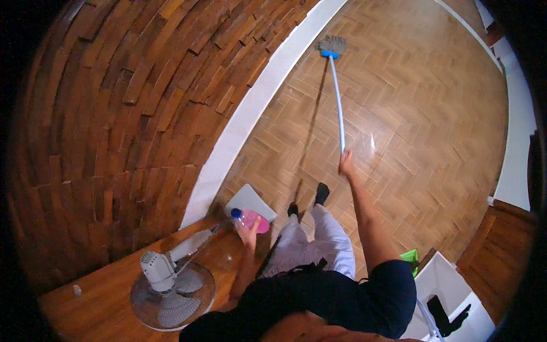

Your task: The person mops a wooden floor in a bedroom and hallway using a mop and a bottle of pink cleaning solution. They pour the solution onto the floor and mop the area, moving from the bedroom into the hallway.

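Observation:
My left hand (249, 233) is wrapped around a clear plastic bottle (256, 221) of pink liquid with a dark blue cap. The bottle is tilted, its cap towards the left. My right hand (347, 164) grips the end of a pale blue mop handle (337, 100), held out in front of me. At its far end a blue clamp (330, 54) joins a grey string mop head (332, 44), which lies on the floor close to the white skirting.
A pedestal fan (164, 273) stands at lower left, its white base (245, 199) on the herringbone floor (406, 141). A wood-block wall (141, 98) with white skirting (252, 102) runs along the left. At lower right are a white box (444, 278) and a green plastic item (410, 256).

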`<state>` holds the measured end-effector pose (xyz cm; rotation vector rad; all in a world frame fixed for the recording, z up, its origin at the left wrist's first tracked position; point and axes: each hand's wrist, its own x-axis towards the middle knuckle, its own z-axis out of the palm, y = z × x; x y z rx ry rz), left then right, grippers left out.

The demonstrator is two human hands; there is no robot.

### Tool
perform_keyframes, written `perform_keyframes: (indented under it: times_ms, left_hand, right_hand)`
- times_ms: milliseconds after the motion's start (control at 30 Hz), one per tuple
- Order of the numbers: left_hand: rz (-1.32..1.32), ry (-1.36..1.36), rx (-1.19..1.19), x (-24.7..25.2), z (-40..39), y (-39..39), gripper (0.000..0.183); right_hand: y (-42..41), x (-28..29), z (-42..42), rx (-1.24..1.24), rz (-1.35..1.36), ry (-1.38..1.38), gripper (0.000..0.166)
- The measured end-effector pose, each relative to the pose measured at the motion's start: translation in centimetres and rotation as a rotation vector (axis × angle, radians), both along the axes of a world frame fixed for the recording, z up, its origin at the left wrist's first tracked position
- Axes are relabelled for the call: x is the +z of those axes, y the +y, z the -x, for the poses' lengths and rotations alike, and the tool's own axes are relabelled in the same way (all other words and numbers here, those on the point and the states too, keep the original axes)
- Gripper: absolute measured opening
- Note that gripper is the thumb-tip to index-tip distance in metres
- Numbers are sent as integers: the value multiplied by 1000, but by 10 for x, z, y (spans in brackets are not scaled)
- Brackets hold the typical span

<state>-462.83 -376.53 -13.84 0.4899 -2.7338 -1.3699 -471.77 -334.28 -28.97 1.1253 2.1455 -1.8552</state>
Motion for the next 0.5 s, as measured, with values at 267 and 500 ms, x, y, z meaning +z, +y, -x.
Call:
perform_keyframes:
  times_ms: [267, 500]
  left_hand:
    - [-248, -167, -59, -15, 13, 10, 54]
    - [-191, -148, -61, -27, -35, -35, 54]
  right_hand:
    - [-35, 68, -446, 357, -506, -128, 50]
    - [-93, 260, -535, 197, -326, -417, 23]
